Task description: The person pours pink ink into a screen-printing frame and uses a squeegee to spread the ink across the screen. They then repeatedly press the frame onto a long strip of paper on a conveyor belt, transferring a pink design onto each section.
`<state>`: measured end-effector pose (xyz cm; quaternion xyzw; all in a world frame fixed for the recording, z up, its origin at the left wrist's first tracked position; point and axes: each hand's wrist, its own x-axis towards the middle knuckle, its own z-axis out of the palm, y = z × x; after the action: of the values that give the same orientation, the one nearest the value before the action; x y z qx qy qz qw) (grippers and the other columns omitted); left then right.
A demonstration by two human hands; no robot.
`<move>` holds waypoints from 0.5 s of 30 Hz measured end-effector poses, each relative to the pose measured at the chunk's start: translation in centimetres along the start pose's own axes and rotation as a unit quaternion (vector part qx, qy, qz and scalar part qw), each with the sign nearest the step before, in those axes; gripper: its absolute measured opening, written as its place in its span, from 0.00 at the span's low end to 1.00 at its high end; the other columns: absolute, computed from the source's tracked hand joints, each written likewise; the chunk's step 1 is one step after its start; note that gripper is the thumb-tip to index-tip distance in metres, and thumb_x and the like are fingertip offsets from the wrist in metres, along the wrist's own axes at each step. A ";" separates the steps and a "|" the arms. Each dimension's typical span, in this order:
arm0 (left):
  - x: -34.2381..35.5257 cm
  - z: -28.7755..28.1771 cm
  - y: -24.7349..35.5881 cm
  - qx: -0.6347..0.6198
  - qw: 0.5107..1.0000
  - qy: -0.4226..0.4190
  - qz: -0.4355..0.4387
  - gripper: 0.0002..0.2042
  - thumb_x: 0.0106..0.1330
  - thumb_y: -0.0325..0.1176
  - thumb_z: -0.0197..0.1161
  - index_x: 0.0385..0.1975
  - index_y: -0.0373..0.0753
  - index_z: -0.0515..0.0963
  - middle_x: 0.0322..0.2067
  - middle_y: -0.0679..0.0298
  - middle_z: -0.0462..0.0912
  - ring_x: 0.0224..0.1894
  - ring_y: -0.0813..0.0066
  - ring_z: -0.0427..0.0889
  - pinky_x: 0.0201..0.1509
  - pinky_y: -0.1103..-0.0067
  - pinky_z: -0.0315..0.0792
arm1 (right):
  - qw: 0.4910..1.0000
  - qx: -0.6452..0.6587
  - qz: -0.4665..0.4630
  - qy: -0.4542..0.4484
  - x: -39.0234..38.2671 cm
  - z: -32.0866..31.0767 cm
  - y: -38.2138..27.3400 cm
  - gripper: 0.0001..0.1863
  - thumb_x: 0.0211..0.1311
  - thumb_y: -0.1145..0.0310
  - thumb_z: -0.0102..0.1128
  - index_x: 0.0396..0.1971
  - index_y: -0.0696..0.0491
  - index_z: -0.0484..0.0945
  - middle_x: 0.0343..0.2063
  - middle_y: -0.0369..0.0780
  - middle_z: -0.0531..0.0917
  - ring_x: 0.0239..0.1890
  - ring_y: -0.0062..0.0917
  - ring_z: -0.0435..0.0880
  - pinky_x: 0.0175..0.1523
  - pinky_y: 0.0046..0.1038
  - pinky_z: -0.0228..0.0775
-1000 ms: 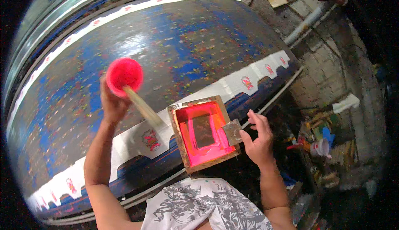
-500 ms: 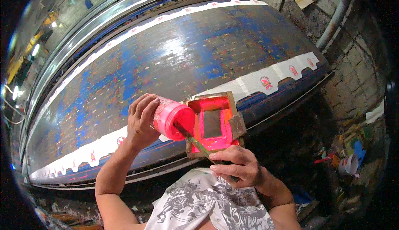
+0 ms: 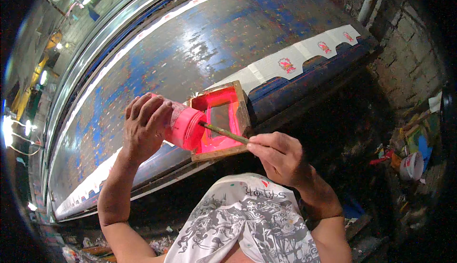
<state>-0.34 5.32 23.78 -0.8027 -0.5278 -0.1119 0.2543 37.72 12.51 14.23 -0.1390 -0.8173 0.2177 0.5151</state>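
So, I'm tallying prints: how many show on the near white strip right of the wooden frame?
3: first print nearest the frame, middle print, last print at the right end of the strip. The frame may hide others.

Past the frame, the broad table gives flat room toward the far side. The jar in the left hand blocks the way over the frame's near left part, and the stick, reaching from jar to right hand, bars its near side; the far right corner is reachable.
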 end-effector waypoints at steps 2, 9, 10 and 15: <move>0.5 -0.5 0.8 0.019 1.000 -0.020 0.003 0.33 0.60 0.28 0.81 0.68 0.52 0.81 0.66 0.61 0.84 0.71 0.48 0.80 0.79 0.50 0.70 | 0.998 -0.052 0.028 -0.025 -0.8 -0.4 0.0 0.16 0.63 0.81 0.76 0.50 0.57 0.90 0.45 0.45 0.91 0.40 0.40 0.95 0.44 0.37 0.91; 2.0 -1.3 2.8 0.051 0.995 -0.082 0.031 0.36 0.56 0.32 0.79 0.70 0.57 0.81 0.68 0.62 0.81 0.75 0.49 0.77 0.82 0.48 0.68 | 0.992 -0.103 0.049 -0.058 -2.9 -2.3 0.8 0.18 0.62 0.82 0.72 0.52 0.57 0.90 0.43 0.43 0.90 0.42 0.39 0.94 0.48 0.40 0.90; 2.2 -1.4 3.0 0.052 0.995 -0.082 0.032 0.35 0.57 0.32 0.78 0.70 0.57 0.82 0.68 0.62 0.81 0.74 0.49 0.77 0.82 0.48 0.67 | 0.992 -0.101 0.050 -0.057 -3.4 -3.0 1.1 0.19 0.62 0.82 0.72 0.53 0.56 0.90 0.43 0.42 0.90 0.42 0.39 0.93 0.48 0.40 0.89; 3.0 -1.6 4.4 0.072 0.992 -0.093 0.037 0.31 0.62 0.32 0.74 0.68 0.57 0.83 0.66 0.62 0.82 0.73 0.49 0.77 0.82 0.47 0.67 | 0.995 -0.075 0.047 -0.036 -5.8 -3.3 1.9 0.25 0.59 0.77 0.71 0.60 0.52 0.87 0.48 0.40 0.87 0.45 0.40 0.91 0.49 0.42 0.87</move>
<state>5.01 5.46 25.19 -0.8083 -0.5255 0.0117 0.2654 43.25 12.23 10.00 -0.2071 -0.8420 0.1847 0.4626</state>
